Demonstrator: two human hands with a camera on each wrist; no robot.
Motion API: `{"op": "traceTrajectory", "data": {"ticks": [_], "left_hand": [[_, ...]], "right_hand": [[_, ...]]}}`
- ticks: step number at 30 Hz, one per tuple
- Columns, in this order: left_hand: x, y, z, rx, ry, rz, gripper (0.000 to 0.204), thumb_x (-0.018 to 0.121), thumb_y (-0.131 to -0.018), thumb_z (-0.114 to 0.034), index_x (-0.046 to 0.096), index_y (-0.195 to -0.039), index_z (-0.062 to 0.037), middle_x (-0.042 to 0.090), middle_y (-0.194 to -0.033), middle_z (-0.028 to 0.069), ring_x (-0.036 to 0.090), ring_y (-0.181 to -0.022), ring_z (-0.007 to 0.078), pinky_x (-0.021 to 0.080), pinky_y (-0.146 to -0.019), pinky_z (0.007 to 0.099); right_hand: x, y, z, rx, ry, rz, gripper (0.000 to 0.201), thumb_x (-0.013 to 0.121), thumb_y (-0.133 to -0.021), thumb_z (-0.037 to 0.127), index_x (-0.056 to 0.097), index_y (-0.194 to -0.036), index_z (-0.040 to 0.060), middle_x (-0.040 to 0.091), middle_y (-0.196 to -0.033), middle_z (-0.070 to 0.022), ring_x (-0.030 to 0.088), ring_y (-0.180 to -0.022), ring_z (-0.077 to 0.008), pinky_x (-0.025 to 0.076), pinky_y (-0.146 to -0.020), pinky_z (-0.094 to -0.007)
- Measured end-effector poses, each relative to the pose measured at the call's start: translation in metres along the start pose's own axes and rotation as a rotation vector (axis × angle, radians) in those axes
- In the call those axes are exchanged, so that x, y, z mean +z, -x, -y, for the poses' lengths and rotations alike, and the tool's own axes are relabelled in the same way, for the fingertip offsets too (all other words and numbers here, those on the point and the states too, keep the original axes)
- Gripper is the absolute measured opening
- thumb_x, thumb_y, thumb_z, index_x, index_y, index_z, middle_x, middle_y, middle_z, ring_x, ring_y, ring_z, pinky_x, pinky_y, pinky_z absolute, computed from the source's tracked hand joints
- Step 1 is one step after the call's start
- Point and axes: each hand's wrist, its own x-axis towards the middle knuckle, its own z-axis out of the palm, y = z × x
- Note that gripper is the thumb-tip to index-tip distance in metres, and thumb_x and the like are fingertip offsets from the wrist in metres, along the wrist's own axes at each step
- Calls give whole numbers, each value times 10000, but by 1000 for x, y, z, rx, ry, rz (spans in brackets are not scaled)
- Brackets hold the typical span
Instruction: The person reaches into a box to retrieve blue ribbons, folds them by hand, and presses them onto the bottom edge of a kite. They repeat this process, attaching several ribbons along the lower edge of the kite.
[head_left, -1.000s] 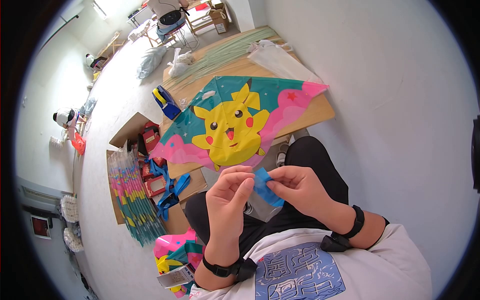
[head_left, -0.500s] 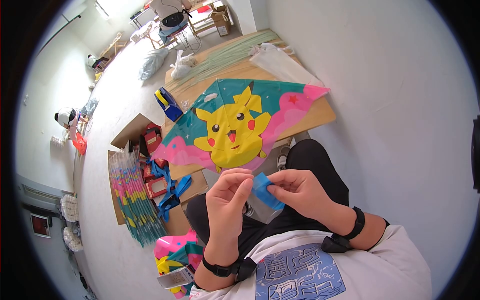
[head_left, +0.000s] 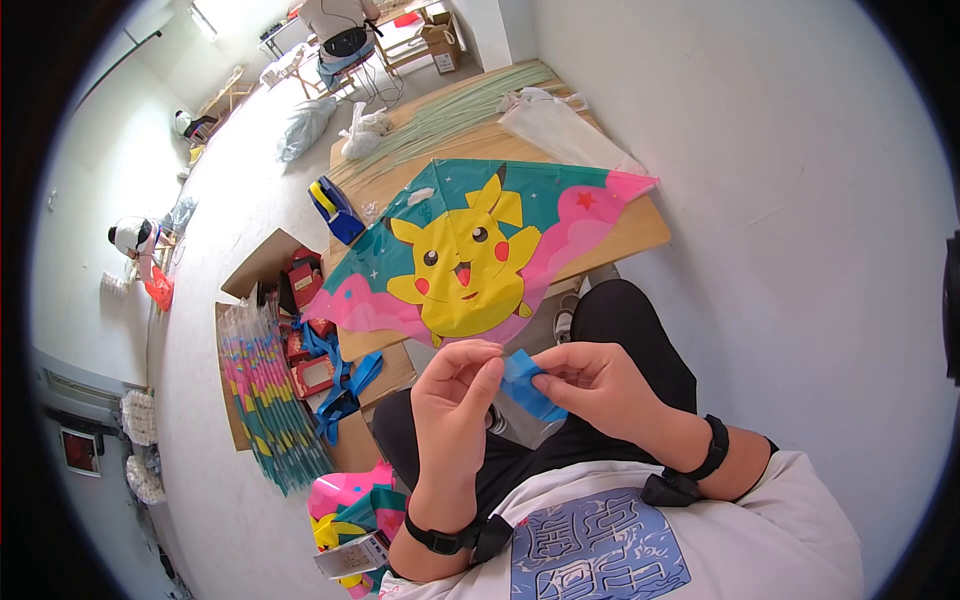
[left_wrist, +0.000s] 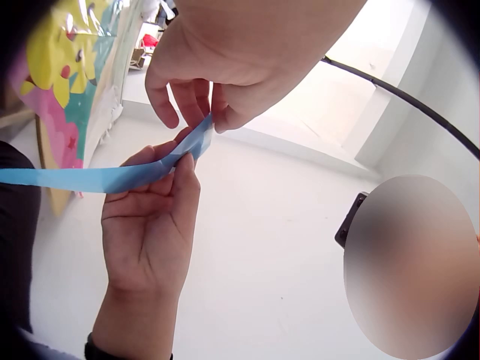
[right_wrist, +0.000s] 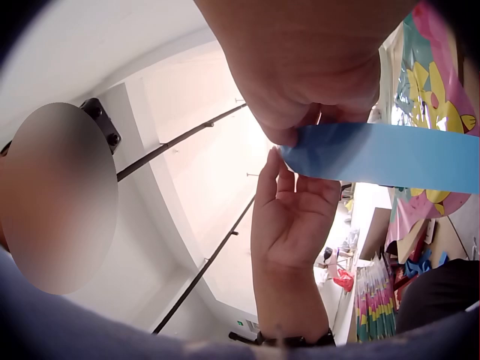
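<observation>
Left hand (head_left: pixel 455 405) and right hand (head_left: pixel 600 385) pinch blue strip (head_left: pixel 524 388); head-view axis: 11-to-5 o'clock. Cardboard box (head_left: pixel 262 264), 8 o'clock, contains bagged kites (head_left: pixel 262 385).

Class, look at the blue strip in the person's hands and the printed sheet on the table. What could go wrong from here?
The blue strip is held by fingertips, so it might slip or crease between the left hand and right hand.

The printed sheet overhangs the near table edge, close to the person's legs; a bump could shift or crumple it.

The tape dispenser stands near the table's left side and could be knocked off.
</observation>
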Motion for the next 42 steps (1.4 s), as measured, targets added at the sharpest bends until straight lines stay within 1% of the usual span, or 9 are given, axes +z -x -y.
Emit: {"op": "traceTrajectory", "data": {"ticks": [11,16,19,22,24,34,37,40,42], "left_hand": [[1,2,2,57,-156,5,265,705,-861,64,600,-1095,-2,639,-1021,42,615,-955,100,494,-843,244],[2,4,3,100,-250,21,278,713,-851,66,602,-1093,-14,631,-1030,37,606,-945,88,495,-831,266],[4,5,2,122,-325,34,258,696,-877,47,605,-1107,-22,635,-993,25,600,-921,80,480,-814,265],[4,6,1,51,-331,34,227,670,-912,17,606,-1125,-25,636,-944,10,596,-894,74,465,-808,258],[4,5,1,87,-368,38,209,649,-936,-7,604,-1140,-25,637,-907,5,594,-875,72,455,-804,254],[7,6,0,88,-359,33,245,664,-913,21,603,-1147,-15,643,-939,30,608,-901,86,462,-830,263],[6,7,1,112,-320,42,258,677,-899,37,605,-1144,-2,641,-961,36,607,-907,86,468,-827,248],[6,7,-2,59,-297,35,267,686,-890,45,607,-1142,5,635,-982,31,600,-920,82,466,-825,220],[6,7,-3,92,-250,45,226,669,-907,35,621,-1126,3,641,-967,15,596,-889,58,456,-749,177]], "right_hand": [[-2,0,-6,6,-19,2,255,621,-956,30,649,-1198,-43,701,-1019,-58,662,-914,-82,541,-846,-239],[-1,0,-7,-18,15,-30,198,678,-942,104,670,-1096,-19,710,-957,-52,656,-859,-74,535,-778,-226],[-4,-1,-12,-26,71,-47,195,702,-933,143,673,-1054,-8,710,-919,-47,645,-815,-64,524,-738,-222],[-4,-1,-12,-14,60,-50,200,707,-930,152,671,-1049,-5,706,-909,-39,635,-798,-55,520,-731,-219],[-4,-1,-11,2,55,-53,202,713,-926,158,673,-1043,-2,706,-902,-36,635,-799,-56,519,-735,-223],[-6,0,-10,-4,183,-2,212,753,-891,194,689,-964,6,703,-861,-25,623,-797,-78,510,-779,-258],[-8,0,-14,-9,183,18,202,753,-890,188,677,-934,5,693,-852,-24,622,-811,-82,506,-782,-262],[-7,1,-10,-29,202,48,199,748,-893,184,661,-904,5,678,-840,-25,620,-816,-88,503,-772,-264],[-6,1,0,-27,242,65,198,744,-896,182,658,-904,5,674,-837,-26,620,-816,-89,503,-768,-265]]}}
